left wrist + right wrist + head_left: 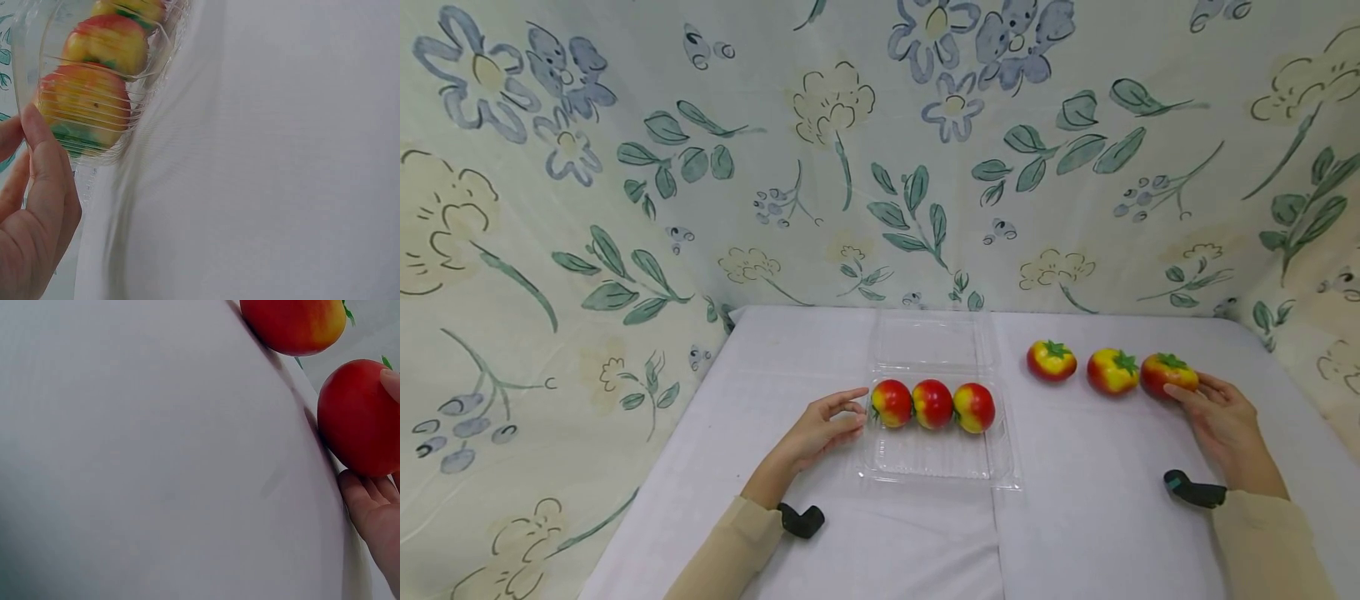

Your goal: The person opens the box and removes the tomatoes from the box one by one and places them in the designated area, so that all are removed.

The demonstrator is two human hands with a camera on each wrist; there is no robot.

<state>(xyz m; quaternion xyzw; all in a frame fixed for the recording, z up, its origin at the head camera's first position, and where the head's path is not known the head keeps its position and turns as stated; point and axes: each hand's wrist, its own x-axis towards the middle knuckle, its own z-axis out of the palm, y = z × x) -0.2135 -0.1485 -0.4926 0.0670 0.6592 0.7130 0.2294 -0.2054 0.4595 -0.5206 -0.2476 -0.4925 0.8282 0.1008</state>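
A clear plastic clamshell box [925, 458] lies open on the table, its lid folded back. Three red-and-yellow tomatoes [932, 404] sit in a row across its base. My left hand [820, 429] is at the box's left side; in the left wrist view its thumb and a finger [39, 131] pinch the rim, beside the nearest tomato [87, 103]. Over on the right, my right hand [1228, 425] grips a tomato [1167, 375] with a green leafy top. In the right wrist view the thumb is over this tomato [359, 419] and other fingers are beneath it.
Two more tomatoes, one in the middle [1112, 372] and one at the left [1051, 362], stand between the box and my right hand. White cloth [1075, 517] covers the table. A floral curtain [925, 167] hangs behind it and at the sides.
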